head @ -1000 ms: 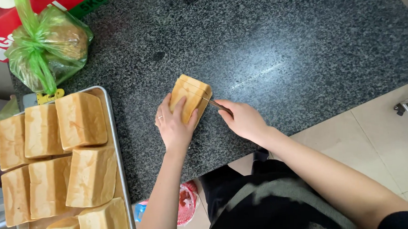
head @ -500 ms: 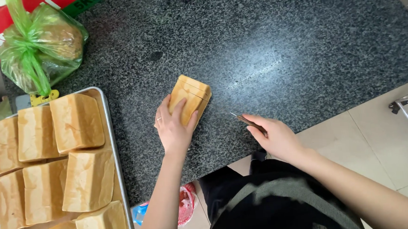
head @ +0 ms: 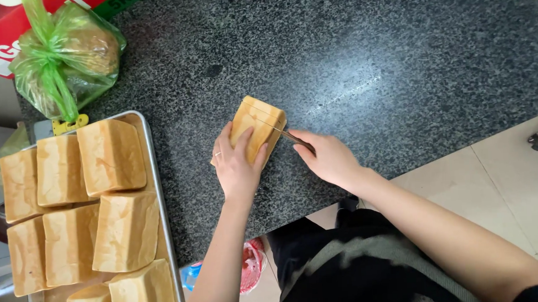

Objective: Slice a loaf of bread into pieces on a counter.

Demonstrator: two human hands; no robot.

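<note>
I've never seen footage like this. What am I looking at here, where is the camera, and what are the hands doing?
There is no machine here: a person wears a camera on the head, so you look straight down at their own two bare hands. They stand at a dark speckled stone counter. The left hand rests on a golden loaf of bread, steadying it. The right hand grips a knife whose thin blade lies across the top of the loaf. To the left sits a metal tray filled with more block-shaped loaves. Behind it lies a knotted green plastic bag with something round and brown inside, and a red carton at the corner. Pale floor tiles show below the counter's edge.
</note>
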